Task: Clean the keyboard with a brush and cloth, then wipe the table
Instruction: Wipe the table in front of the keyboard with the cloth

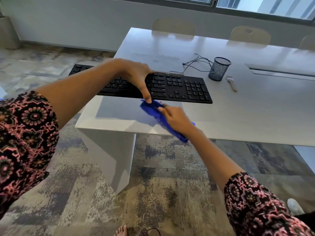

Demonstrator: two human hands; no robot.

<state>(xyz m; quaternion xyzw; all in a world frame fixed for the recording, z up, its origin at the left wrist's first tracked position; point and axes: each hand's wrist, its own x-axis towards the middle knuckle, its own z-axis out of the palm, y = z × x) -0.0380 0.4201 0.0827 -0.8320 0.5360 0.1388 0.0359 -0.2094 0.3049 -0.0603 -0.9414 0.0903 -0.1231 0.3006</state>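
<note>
A black keyboard (179,87) is lifted off the white table (255,116), its left end sticking out past the table's edge. My left hand (136,77) grips it across the middle, thumb at the front edge and fingers over the back. Under its front edge, my right hand (177,118) holds a blue cloth (153,108) on the table surface; the cloth looks blurred. A brush (232,83) with a pale handle lies on the table to the right of the keyboard, away from both hands.
A black mesh pen cup (219,68) stands behind the keyboard's right end, with a thin black cable (197,63) beside it. A closed grey laptop (160,63) lies behind the keyboard. Chairs (173,27) line the far side. Carpet and my bare foot (121,230) are below.
</note>
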